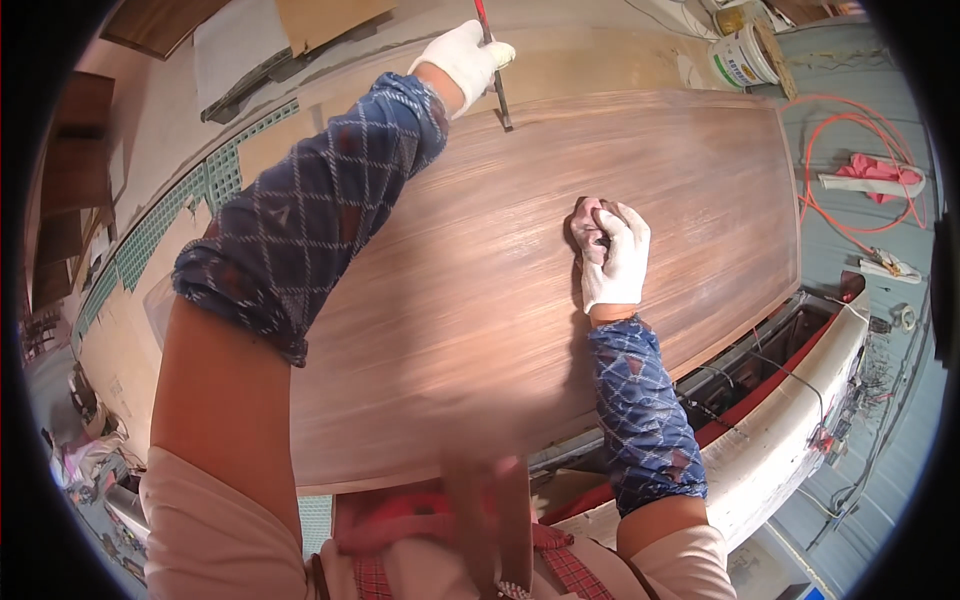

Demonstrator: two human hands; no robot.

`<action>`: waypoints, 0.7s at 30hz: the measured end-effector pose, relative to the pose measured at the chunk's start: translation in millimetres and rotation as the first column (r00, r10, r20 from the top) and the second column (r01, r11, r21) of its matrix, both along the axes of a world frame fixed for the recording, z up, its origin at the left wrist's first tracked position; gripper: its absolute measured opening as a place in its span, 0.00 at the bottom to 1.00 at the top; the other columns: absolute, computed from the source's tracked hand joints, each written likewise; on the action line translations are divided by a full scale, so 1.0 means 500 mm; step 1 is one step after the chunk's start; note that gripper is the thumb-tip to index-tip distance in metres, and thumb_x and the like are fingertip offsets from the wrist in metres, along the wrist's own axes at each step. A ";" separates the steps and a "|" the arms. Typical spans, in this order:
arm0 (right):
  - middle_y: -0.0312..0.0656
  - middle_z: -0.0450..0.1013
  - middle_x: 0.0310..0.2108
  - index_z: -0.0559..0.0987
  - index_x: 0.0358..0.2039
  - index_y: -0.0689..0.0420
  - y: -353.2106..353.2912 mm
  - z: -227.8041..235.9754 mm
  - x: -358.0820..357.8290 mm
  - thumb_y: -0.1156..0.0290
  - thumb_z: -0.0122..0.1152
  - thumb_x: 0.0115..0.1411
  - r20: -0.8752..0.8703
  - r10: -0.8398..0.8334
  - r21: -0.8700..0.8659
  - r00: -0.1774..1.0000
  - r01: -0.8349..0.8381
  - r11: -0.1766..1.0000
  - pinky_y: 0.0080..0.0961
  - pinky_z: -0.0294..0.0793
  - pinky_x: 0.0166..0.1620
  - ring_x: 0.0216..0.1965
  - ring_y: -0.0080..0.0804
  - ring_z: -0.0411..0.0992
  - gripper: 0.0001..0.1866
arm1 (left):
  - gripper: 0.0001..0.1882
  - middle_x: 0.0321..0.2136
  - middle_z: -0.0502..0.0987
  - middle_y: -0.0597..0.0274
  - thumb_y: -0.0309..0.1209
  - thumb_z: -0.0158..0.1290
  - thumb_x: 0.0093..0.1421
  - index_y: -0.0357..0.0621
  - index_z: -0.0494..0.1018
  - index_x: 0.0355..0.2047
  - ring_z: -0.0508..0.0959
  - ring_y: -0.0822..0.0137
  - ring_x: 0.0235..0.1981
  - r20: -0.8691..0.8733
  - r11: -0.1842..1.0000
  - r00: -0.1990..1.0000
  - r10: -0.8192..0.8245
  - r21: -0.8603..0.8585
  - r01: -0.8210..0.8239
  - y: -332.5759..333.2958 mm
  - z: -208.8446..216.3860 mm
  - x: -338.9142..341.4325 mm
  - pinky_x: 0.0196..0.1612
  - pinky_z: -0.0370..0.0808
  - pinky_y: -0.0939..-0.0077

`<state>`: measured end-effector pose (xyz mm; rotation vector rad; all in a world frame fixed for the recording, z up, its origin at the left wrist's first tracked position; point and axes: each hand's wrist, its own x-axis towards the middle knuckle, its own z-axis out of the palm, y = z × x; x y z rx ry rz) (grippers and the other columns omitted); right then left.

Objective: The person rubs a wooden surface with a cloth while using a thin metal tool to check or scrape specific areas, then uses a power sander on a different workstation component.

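Note:
A large brown wood-grain panel (pixel 480 270) lies flat in front of me. At its far edge my left hand (pixel 462 62), in a white glove, is closed around a slim tool (pixel 502 102) with a red upper end and a dark, narrow shaft. The shaft's tip points down at the panel; whether it touches cannot be made out. My right hand (pixel 622 262), also gloved in white, presses a crumpled pinkish rag (pixel 588 222) onto the panel, right of the middle. The fingers are bent over the rag and partly hide it.
A white bucket (pixel 742 58) stands beyond the far right corner. An orange hose (pixel 815 165) loops on the right near a pink-and-white cloth (pixel 872 178). Along the panel's near right side runs a long pale curved part (pixel 790 400) with cables. Green grating (pixel 190 180) lies at left.

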<state>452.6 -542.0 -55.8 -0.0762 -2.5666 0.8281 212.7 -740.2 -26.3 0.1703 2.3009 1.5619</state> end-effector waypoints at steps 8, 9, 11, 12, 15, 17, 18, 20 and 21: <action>0.49 0.70 0.48 0.76 0.45 0.55 -0.002 -0.012 -0.125 0.69 0.62 0.55 -0.064 -0.122 0.054 0.991 0.125 0.991 0.39 0.65 0.56 0.51 0.49 0.66 0.15 | 0.17 0.28 0.73 0.57 0.38 0.53 0.61 0.34 0.70 0.39 0.74 0.67 0.29 -0.028 0.993 0.999 0.029 -0.112 -0.032 -0.123 0.041 0.063 0.37 0.74 0.72; 0.49 0.70 0.48 0.77 0.45 0.54 -0.019 -0.012 -0.161 0.68 0.63 0.56 -0.021 -0.142 0.064 0.990 0.143 0.988 0.38 0.65 0.56 0.51 0.49 0.66 0.16 | 0.14 0.24 0.69 0.63 0.35 0.54 0.61 0.34 0.69 0.37 0.70 0.72 0.24 -0.035 0.994 0.998 0.048 -0.094 -0.051 -0.146 0.046 0.070 0.32 0.75 0.75; 0.49 0.70 0.46 0.78 0.42 0.53 -0.067 0.002 -0.203 0.69 0.61 0.56 -0.019 -0.111 0.244 0.994 0.113 0.963 0.39 0.67 0.52 0.48 0.49 0.66 0.12 | 0.15 0.25 0.70 0.62 0.36 0.54 0.61 0.34 0.69 0.37 0.71 0.72 0.24 -0.046 0.996 0.996 0.072 -0.058 -0.074 -0.208 0.040 0.082 0.33 0.75 0.75; 0.49 0.70 0.46 0.78 0.41 0.53 -0.096 0.003 -0.209 0.71 0.61 0.54 -0.018 -0.076 0.243 0.997 0.078 0.967 0.39 0.67 0.52 0.48 0.49 0.66 0.12 | 0.18 0.28 0.74 0.57 0.39 0.53 0.61 0.34 0.70 0.39 0.75 0.66 0.29 -0.060 0.993 0.996 0.059 -0.103 -0.065 -0.241 0.041 0.093 0.37 0.74 0.72; 0.47 0.71 0.44 0.79 0.38 0.53 -0.211 0.014 -0.190 0.73 0.60 0.52 -0.026 0.035 0.240 0.999 -0.028 0.970 0.38 0.67 0.51 0.47 0.48 0.67 0.11 | 0.13 0.29 0.72 0.63 0.34 0.52 0.63 0.36 0.70 0.39 0.73 0.72 0.31 -0.260 0.992 0.965 0.042 -0.106 -0.072 -0.377 0.030 0.131 0.38 0.73 0.76; 0.40 0.76 0.34 0.80 0.32 0.49 -0.337 0.034 -0.178 0.70 0.57 0.54 -0.085 0.159 0.245 0.984 -0.134 0.960 0.37 0.68 0.49 0.43 0.44 0.70 0.06 | 0.09 0.29 0.72 0.64 0.31 0.51 0.63 0.37 0.70 0.39 0.73 0.71 0.33 -0.332 0.992 0.935 0.122 0.067 -0.106 -0.496 0.052 0.179 0.40 0.74 0.75; 0.41 0.76 0.33 0.80 0.31 0.48 -0.409 0.053 -0.162 0.69 0.57 0.52 -0.095 0.215 0.266 0.972 -0.184 0.946 0.38 0.68 0.48 0.43 0.42 0.70 0.06 | 0.08 0.28 0.71 0.64 0.29 0.50 0.63 0.37 0.69 0.38 0.74 0.71 0.33 -0.268 0.959 0.938 0.219 0.236 -0.156 -0.543 0.090 0.218 0.41 0.75 0.74; 0.44 0.76 0.30 0.82 0.24 0.52 -0.529 0.037 -0.157 0.67 0.59 0.51 0.100 0.229 0.250 0.968 -0.247 0.936 0.39 0.71 0.43 0.37 0.43 0.73 0.05 | 0.06 0.26 0.69 0.66 0.28 0.51 0.63 0.39 0.69 0.36 0.75 0.70 0.34 0.112 0.807 0.901 0.419 0.409 -0.426 -0.635 0.159 0.282 0.44 0.76 0.71; 0.43 0.75 0.28 0.81 0.23 0.53 -0.611 0.044 -0.138 0.66 0.58 0.50 0.053 0.285 0.166 0.957 -0.290 0.943 0.40 0.72 0.40 0.36 0.43 0.73 0.06 | 0.05 0.25 0.68 0.66 0.28 0.51 0.64 0.40 0.68 0.35 0.76 0.69 0.34 0.141 0.773 0.842 0.520 0.342 -0.535 -0.711 0.144 0.305 0.45 0.76 0.69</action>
